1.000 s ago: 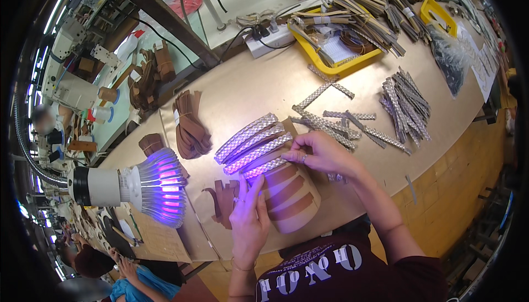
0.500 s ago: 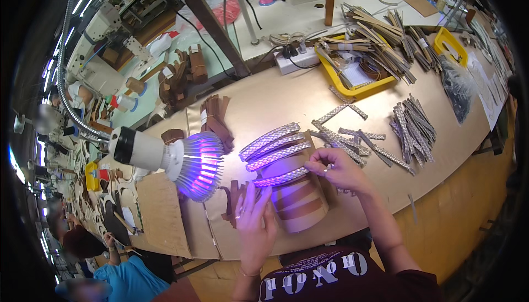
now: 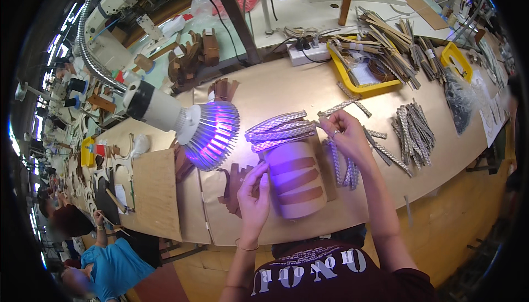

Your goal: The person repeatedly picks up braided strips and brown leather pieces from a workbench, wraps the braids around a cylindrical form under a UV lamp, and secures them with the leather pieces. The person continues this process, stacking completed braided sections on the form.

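Observation:
A pale cylinder lies on the bench in front of me, with several flat brown strips across its nearer part. Several silver-white braided straps sit bunched over its far end under violet light. My right hand is at the right ends of these straps, thumb and forefinger pinched on one braided strap. Beside the cylinder's left edge, my left hand holds nothing, its fingers partly bent and the thumb apart. To the left, a finned lamp on a flexible metal neck glows violet close to the cylinder.
Loose braided strips lie right of the cylinder, near a larger pile. A yellow tray holds more strips at the back, beside a white power strip. Brown strip bundles lie behind the lamp. A person in blue works at left.
The nearest braided strap has moved up against the others at the cylinder's far end. My right hand has gone up with it; my left hand has come down off the strap.

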Motion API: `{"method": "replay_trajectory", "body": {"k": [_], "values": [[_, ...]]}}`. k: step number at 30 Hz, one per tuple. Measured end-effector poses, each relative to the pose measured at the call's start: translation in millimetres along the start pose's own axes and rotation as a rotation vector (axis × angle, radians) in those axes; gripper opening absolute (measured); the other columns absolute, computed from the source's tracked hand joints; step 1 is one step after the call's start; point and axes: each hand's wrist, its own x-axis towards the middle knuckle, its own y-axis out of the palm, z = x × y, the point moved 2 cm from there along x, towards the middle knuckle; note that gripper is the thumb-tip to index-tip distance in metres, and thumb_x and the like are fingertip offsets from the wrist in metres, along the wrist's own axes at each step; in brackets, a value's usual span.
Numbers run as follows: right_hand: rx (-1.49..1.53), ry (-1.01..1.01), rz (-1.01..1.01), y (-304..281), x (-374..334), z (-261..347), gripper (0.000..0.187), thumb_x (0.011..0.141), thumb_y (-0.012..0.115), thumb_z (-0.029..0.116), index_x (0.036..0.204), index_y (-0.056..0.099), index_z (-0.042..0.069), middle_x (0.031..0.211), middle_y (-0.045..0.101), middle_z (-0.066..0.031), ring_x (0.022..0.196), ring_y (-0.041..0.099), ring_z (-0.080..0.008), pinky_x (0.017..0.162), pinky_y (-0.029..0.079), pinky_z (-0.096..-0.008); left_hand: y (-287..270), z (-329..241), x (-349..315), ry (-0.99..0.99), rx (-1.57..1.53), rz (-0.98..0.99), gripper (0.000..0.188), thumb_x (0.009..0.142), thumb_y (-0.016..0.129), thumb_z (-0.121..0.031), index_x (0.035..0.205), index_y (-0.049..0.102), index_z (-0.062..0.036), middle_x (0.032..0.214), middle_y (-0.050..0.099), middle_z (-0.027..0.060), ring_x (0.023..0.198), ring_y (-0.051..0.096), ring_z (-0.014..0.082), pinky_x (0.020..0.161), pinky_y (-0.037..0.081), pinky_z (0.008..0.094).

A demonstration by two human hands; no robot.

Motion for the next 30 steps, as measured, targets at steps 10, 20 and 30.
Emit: {"method": "replay_trajectory", "body": {"k": [10, 20, 30], "values": [[-0.384, 0.023, -0.347, -87, -80, -44, 0.021, 0.081, 0.077, 0.018, 0.083, 0.065, 0.002, 0.066, 0.058, -0.0015, 0.055, 0.048, -0.0086, 0.053, 0.04, -0.0259, 2, -4, -17, 0.19, 0.124, -0.14, 0.02, 0.094, 0.056, -0.005, 0.111, 0.065, 0.0014, 0.128, 0.059, 0.0159, 0.117, 0.056, 0.0235, 0.1, 0.043, 0.0349], [-0.893, 0.094, -0.487, -103, -101, -55, 0.031, 0.08, 0.077, 0.023, 0.101, 0.064, 0.005, 0.099, 0.059, -0.0127, 0.089, 0.06, -0.0298, 0.076, 0.048, -0.0401, 9, -30, -36, 0.335, 0.238, -0.067, 0.018, 0.095, 0.05, 0.002, 0.111, 0.06, 0.002, 0.134, 0.052, 0.0173, 0.12, 0.055, 0.0249, 0.102, 0.043, 0.0355], [-1.079, 0.054, -0.54, -111, -100, -59, 0.025, 0.08, 0.076, 0.024, 0.094, 0.067, 0.006, 0.093, 0.063, -0.0108, 0.087, 0.062, -0.03, 0.079, 0.047, -0.0411, 19, -41, -43, 0.358, 0.269, -0.073, 0.014, 0.089, 0.062, -0.003, 0.101, 0.067, -0.0014, 0.121, 0.062, 0.0193, 0.109, 0.062, 0.0304, 0.097, 0.046, 0.0401]]}}
